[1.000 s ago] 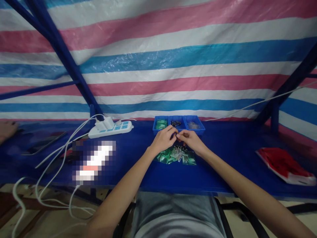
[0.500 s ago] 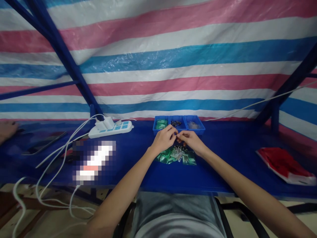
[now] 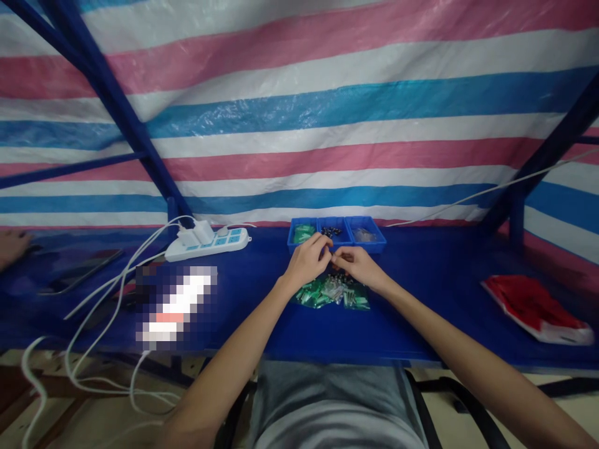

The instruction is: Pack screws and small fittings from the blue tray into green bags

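My left hand (image 3: 306, 259) and my right hand (image 3: 358, 265) meet fingertip to fingertip over the table. Both are closed in a pinch; whatever sits between the fingers is too small and too covered to name. Just below them lies a pile of small parts (image 3: 334, 290), with green pieces, clear bits and dark or metallic pieces mixed. Behind my hands stands a blue three-compartment tray (image 3: 374, 246). It holds green pieces (image 3: 304, 233) on the left, dark small parts (image 3: 331, 231) in the middle and clear pieces (image 3: 364, 235) on the right.
A white power strip (image 3: 208, 246) with plugs and cables is at the left, near a pixelated bright object (image 3: 178, 308) and a dark flat device (image 3: 84, 272). Another person's hand (image 3: 13, 248) shows at the far left. A red-and-white packet (image 3: 538, 308) lies right.
My fingertips have shifted slightly while staying together, and the small glint between them no longer shows. The whole view has moved a little; the tray and pile look the same.
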A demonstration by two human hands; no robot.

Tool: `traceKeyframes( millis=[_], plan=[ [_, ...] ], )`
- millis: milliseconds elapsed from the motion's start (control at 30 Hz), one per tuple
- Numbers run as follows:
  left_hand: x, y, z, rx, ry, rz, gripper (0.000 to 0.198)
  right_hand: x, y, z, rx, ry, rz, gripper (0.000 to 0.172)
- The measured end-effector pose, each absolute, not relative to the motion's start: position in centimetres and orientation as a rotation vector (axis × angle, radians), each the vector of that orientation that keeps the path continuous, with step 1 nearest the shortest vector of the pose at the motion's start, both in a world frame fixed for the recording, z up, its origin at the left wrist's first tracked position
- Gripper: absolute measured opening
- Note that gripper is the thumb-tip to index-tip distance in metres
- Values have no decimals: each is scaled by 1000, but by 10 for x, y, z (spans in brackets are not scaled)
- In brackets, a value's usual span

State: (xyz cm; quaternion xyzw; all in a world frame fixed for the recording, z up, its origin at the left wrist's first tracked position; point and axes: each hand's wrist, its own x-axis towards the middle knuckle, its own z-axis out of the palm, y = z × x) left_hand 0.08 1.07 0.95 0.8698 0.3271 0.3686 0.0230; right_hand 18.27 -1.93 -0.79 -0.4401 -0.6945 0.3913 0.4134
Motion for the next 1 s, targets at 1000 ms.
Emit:
traceKeyframes(
  millis=[1000],
  plan=[
    [-2, 18, 9, 2644, 834, 1044, 14, 188, -17, 0, -1266, -1905, 514, 39]
  ],
)
